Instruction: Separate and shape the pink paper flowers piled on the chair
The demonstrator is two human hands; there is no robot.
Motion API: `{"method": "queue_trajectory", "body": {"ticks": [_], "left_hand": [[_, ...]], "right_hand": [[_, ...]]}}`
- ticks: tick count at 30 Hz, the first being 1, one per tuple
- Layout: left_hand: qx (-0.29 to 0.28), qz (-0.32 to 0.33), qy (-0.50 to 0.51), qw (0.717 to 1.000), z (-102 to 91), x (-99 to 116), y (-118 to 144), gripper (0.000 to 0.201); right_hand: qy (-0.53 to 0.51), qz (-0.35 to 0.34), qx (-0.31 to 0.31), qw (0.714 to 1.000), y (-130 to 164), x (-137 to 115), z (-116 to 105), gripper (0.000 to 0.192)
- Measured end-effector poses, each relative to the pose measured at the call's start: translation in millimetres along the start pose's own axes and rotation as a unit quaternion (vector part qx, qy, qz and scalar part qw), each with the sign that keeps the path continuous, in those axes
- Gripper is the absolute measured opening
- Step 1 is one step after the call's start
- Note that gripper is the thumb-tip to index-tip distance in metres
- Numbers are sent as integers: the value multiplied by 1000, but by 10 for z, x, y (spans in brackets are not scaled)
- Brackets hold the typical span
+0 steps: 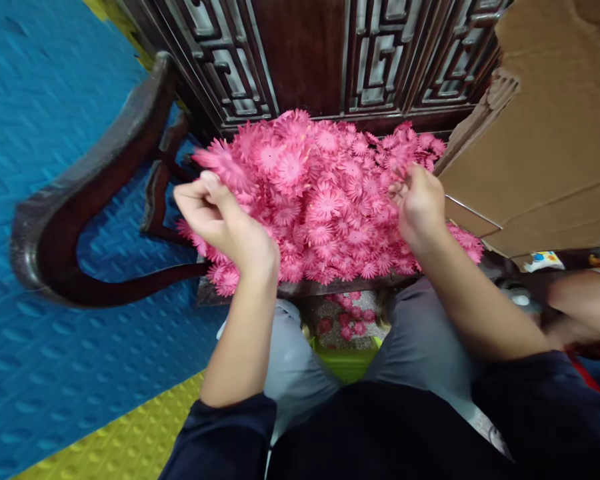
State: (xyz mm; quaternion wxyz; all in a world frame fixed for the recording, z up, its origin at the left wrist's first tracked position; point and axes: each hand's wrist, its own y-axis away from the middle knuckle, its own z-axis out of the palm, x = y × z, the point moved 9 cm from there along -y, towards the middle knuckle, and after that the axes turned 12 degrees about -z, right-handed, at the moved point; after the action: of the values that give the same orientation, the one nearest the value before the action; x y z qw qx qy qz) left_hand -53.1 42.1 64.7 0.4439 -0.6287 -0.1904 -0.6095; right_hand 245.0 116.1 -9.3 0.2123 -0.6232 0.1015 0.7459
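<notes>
"Which flower matters most here?"

"The blurred pink flower (223, 162) at the left end of the heap (325, 200), just above the left hand (225, 217). It lies beyond those fingertips, on the side away from the wearer, and its longer spread seems to slant down toward the heap's middle."

"So the left hand is nearer?"

"Clearly. The right hand (423, 200) is over the heap's other end, well apart from that flower."

"And the fingers?"

"On the left, thumb and fingers are drawn together and appear to pinch the flower's near edge. On the right they curl inward, with pink petals just beyond; whether they grip any, I cannot tell."

"What holds the heap?"

"A dark wooden seat (300, 289) under it, with a curved armrest (115, 157) off its left end."

"Any brands or writing?"

"None I can read. The cardboard (555, 147) right of the heap shows no legible print. Farther right and nearer the wearer than the heap's middle, a small white packet (545, 260) carries blue and yellow marks, too small to make out."
</notes>
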Motion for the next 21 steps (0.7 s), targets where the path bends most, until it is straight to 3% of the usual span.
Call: {"method": "queue_trajectory", "body": {"ticks": [3,7,13,18,21], "left_hand": [[-14,0,1,1000,32,-8,-79,42],[-80,-11,5,997,203,38,80,44],[-132,-30,-3,991,308,-32,164,38],[-155,-45,-28,987,364,-128,171,39],[-168,-40,-48,984,400,-112,215,38]], "right_hand": [[-4,11,-57,998,-95,49,85,5],[24,35,-113,993,18,64,227,6],[60,38,-113,991,24,68,203,8],[158,-31,-166,973,-37,58,257,9],[199,-41,-129,971,-74,100,185,5]]}}
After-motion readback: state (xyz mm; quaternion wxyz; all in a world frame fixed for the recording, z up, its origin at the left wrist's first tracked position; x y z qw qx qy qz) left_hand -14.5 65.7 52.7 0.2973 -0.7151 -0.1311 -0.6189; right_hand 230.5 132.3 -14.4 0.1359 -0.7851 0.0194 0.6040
